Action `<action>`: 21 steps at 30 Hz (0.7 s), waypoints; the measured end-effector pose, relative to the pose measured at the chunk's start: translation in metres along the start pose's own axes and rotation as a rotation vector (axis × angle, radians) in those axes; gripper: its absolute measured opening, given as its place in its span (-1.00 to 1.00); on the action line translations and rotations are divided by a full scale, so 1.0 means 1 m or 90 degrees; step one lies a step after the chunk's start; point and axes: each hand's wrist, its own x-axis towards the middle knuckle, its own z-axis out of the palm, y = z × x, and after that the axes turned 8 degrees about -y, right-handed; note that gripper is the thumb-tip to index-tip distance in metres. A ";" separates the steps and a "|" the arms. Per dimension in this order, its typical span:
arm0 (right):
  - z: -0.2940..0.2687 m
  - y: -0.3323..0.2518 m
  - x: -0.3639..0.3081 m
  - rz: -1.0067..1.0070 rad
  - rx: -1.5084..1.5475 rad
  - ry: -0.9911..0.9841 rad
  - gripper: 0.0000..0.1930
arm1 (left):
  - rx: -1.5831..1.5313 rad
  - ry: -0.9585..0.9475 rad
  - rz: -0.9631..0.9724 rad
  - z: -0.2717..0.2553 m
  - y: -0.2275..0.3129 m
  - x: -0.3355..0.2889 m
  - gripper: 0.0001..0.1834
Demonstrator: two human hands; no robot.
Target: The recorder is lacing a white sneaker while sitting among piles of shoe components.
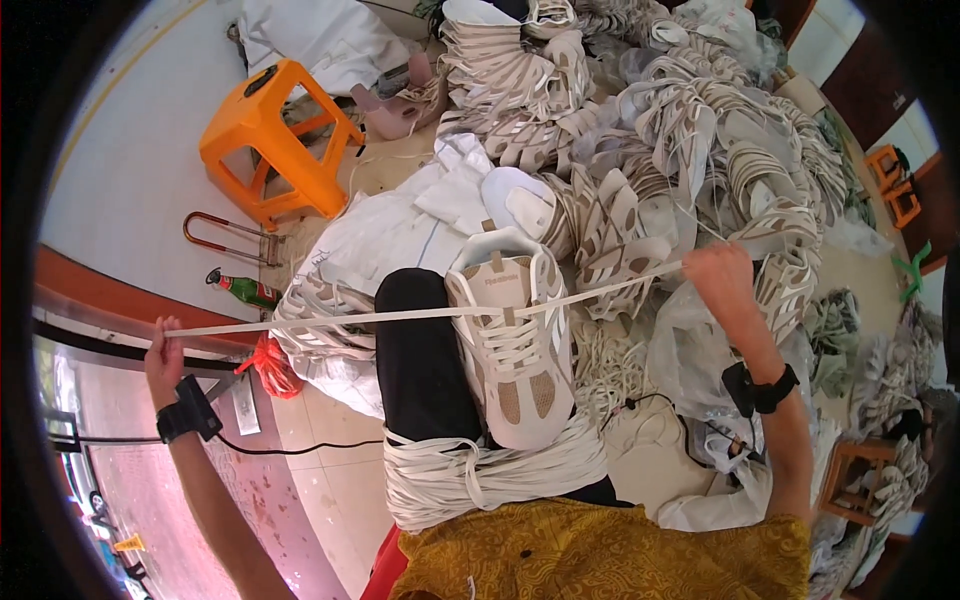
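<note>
On my lap lies a beige and white sneaker upper (542,352), its toe toward me and its lacing area facing up. A flat cream shoelace (405,315) runs through its top eyelets, with the lower rows laced criss-cross. Both ends are pulled out wide and taut. Far to the left, my left hand (165,362) pinches one end between its fingers. My right hand (720,285) is closed in a fist around the other end, above the heaped uppers. A thick bundle of loose cream shoelaces (425,485) is draped across my thighs below the upper.
Large heaps of sneaker uppers (690,125) spread ahead and to the right. At the left stand an orange stool (285,85) and a green bottle (245,290), near a red plastic bag (270,368). Black cables (300,452) trail from my wrist straps. A wooden stool (858,480) is far right.
</note>
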 end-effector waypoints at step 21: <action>0.104 0.318 -0.138 0.453 1.265 0.574 -0.75 | 0.491 -0.207 0.089 0.061 -0.090 -0.010 -0.82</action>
